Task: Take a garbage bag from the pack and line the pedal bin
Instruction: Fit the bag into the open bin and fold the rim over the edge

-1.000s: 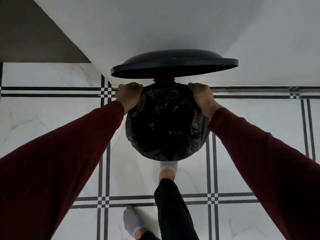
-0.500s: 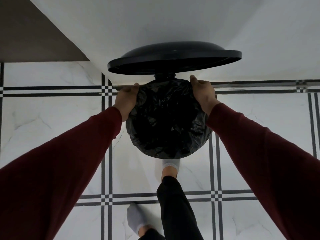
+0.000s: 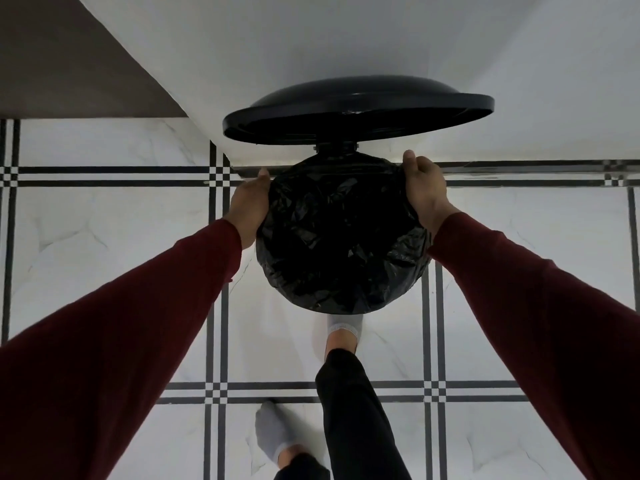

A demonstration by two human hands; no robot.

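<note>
Lining the pedal bin [image 3: 341, 308]

The thin, slippery garbage bag [image 3: 341, 237] drapes the rim under the raised lid [image 3: 358, 110]; left hand [image 3: 248, 206] and right hand [image 3: 424, 190] press its edges (grip probably flat, fingertips hidden). Pinch the overhang gently; it tears.

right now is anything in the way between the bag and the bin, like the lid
Nothing visible blocks it. The lid is tipped up behind the bin, clear of the opening, and the black garbage bag already sits in the mouth. The left hand and right hand press its edge at the two sides of the rim.
</note>
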